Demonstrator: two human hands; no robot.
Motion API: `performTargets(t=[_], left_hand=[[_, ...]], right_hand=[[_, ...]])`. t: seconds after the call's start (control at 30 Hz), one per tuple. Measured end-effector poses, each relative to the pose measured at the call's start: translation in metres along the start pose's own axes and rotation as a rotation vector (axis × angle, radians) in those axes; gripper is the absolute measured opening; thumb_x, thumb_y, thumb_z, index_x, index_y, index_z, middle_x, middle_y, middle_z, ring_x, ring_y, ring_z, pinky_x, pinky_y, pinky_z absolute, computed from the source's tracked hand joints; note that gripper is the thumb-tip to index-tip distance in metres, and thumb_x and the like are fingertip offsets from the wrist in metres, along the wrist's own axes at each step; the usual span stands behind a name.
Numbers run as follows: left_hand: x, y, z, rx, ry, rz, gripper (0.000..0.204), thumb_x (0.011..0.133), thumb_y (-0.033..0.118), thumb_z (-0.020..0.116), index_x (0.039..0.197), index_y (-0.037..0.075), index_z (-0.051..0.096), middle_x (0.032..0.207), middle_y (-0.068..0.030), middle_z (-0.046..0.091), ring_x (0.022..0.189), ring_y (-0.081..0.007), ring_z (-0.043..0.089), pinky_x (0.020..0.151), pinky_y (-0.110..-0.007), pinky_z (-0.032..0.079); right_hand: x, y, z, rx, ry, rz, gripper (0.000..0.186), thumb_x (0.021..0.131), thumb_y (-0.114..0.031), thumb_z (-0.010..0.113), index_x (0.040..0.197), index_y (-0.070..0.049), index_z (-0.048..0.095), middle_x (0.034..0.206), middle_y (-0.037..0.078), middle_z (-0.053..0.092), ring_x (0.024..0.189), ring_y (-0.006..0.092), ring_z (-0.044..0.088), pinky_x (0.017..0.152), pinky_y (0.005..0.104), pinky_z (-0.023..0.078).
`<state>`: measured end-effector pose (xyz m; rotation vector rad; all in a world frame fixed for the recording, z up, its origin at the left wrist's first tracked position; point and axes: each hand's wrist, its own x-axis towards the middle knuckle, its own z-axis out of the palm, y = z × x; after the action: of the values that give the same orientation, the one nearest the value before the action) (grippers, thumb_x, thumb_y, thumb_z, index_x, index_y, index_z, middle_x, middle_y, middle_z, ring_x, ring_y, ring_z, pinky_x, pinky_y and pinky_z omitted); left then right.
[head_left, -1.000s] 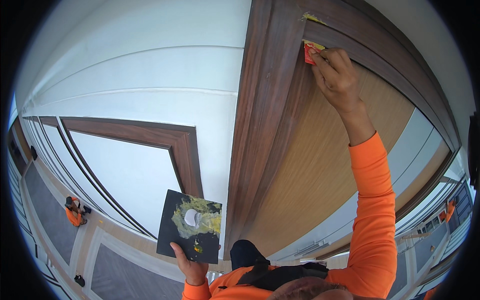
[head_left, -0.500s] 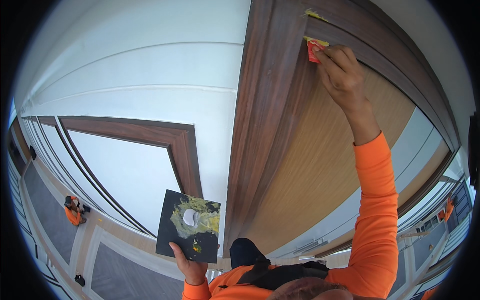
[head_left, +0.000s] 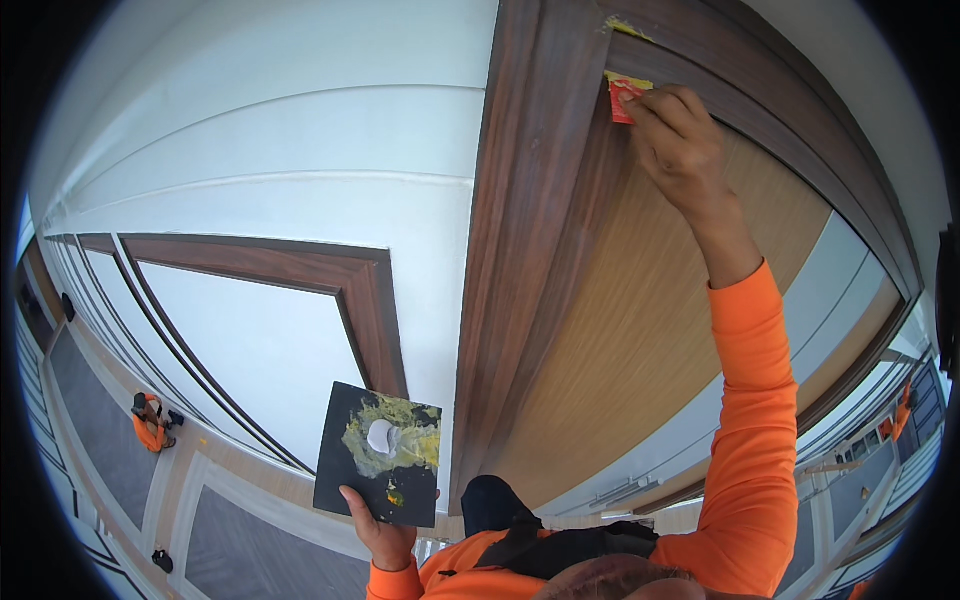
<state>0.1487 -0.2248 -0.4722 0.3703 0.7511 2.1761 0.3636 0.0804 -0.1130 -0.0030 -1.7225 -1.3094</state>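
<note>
In my right hand point(head_left: 685, 145), raised at the upper right, a small red putty spreader point(head_left: 622, 105) is pinched between thumb and fingers. Yellow-green putty coats its upper edge, which lies at the inner corner of the dark wood frame point(head_left: 535, 190). Another smear of yellow putty point(head_left: 628, 28) shows on the frame just above. Low on the left, my left hand point(head_left: 380, 532) grips the bottom edge of a square black board point(head_left: 338, 470), thumb on its face. Yellowish putty is spread over the board, with a white lump point(head_left: 382, 436) in the middle and a small orange-green dab below.
A light wood panel point(head_left: 650, 290) fills the frame beside my right arm. White wall point(head_left: 270, 130) and a second dark-framed white panel point(head_left: 250, 325) stand to the left. Far below left, a person in orange point(head_left: 150, 425) sits on the floor; another orange-clad figure point(head_left: 903, 410) is far right.
My right hand and the red spreader have shifted slightly left along the frame's corner. The board in my left hand has barely moved.
</note>
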Motion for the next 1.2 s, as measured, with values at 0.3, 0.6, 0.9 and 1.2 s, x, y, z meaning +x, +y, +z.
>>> performTargets(t=[0.3,0.6,0.9,1.2], left_hand=[[0.000,0.001,0.000,0.003,-0.019,-0.006,0.072,0.103,0.064,0.030,0.143,0.006,0.041,0.114,-0.0161,0.066,0.088,-0.0277,0.072,0.066,-0.041,0.063],[0.001,0.003,0.003,0.002,-0.011,-0.031,0.075,0.102,0.066,0.031,0.143,0.004,0.041,0.116,-0.0167,0.065,0.091,-0.0281,0.072,0.066,-0.041,0.063],[-0.001,0.002,0.001,-0.005,-0.007,-0.033,0.076,0.102,0.067,0.031,0.143,0.003,0.041,0.116,-0.0175,0.065,0.089,-0.0284,0.072,0.066,-0.041,0.062],[-0.001,0.000,0.002,-0.007,-0.016,-0.019,0.076,0.102,0.066,0.032,0.144,0.003,0.039,0.119,-0.0173,0.064,0.091,-0.0278,0.072,0.066,-0.040,0.063]], right_hand=[[0.004,0.000,0.000,-0.024,-0.007,0.003,0.022,0.070,0.005,0.076,0.091,-0.003,0.073,0.090,0.004,0.066,0.084,0.0212,0.064,0.066,0.0313,0.056],[-0.002,0.000,0.005,-0.029,-0.064,-0.011,0.023,0.071,0.005,0.073,0.093,-0.002,0.073,0.091,0.002,0.064,0.086,0.0202,0.063,0.064,0.0319,0.056],[-0.001,0.002,-0.006,-0.014,-0.012,0.026,0.024,0.072,0.005,0.074,0.094,-0.002,0.073,0.089,0.004,0.064,0.084,0.0221,0.063,0.065,0.0323,0.055],[-0.011,0.002,-0.008,0.032,0.015,0.018,0.026,0.070,0.006,0.075,0.094,-0.003,0.073,0.088,0.004,0.064,0.082,0.0213,0.063,0.063,0.0314,0.055]])
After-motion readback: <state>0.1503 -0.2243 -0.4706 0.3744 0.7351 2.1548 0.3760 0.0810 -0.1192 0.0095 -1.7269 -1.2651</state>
